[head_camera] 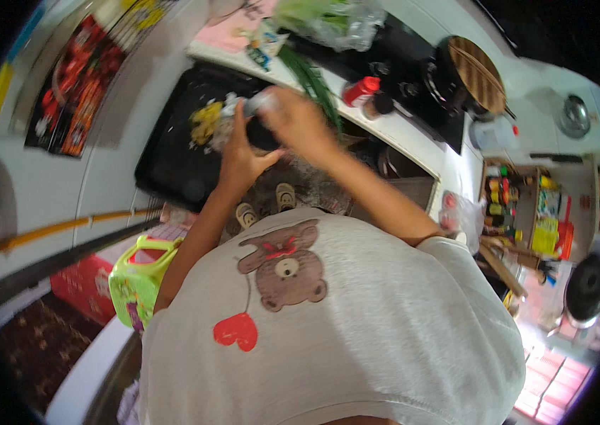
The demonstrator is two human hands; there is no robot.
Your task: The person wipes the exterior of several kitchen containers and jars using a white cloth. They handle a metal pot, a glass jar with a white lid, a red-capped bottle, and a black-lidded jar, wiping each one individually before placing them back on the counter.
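Note:
My left hand [241, 162] curves its thumb and fingers around a dark round container [262, 135], whose exact kind I cannot tell. Close above it, my right hand [297, 122] is blurred and grips a small whitish object [262, 102] too smeared to name. Both hands are over the right side of a black tray [172, 154]. Yellow food pieces or peelings [206, 121] lie in this tray, with white scraps around them. Part of that heap is covered by my left fingers.
Green stalks [308, 74] lie along the white counter edge. A red-capped bottle [362, 91] and a dark jar [378, 106] stand by the black cooktop, which carries a wok [456, 79]. A light green plastic container [138, 281] is at left.

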